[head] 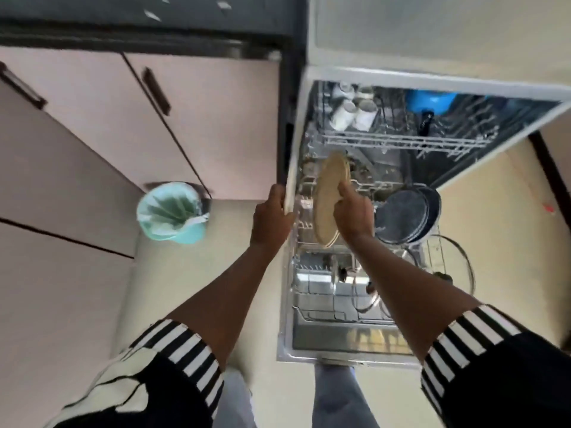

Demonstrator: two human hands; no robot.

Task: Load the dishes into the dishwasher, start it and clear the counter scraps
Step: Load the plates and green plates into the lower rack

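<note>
Plate (329, 205), beige and round, is held on edge over the left part of the lower rack (432, 257), which is pulled out of the open dishwasher (432, 80). Its lower rim sits down among the rack wires; whether it rests on them I cannot tell.

Right hand (355, 214): forearm reaches forward from the near right, wrist bent a little down. The fingers are curled over the plate's right rim and pinch it, with the knuckles toward the camera.

Left hand (270, 217): arm stretched forward from the near left, roughly parallel to the right arm. The fingers wrap a pale thin edge (289, 196) at the left side of the dishwasher opening. Plate seen edge-on or the machine's frame: cannot tell.

Both arms are bare to above the elbow, with black-and-white striped sleeves (191, 350) at the near edge.

Also in the lower rack:
- dark pans (404, 217) stand on edge just right of the right hand
- glass lids (448, 257) lie nearer, to the right

Upper rack (401, 140), farther back, holds white mugs (343, 114) at the left and a blue bowl (431, 100) toward the right. The dishwasher door (340, 338) lies open and flat, near.

On the floor to the left stands a bin with a green liner (171, 211), before pale pink cabinets (92, 118).
</note>
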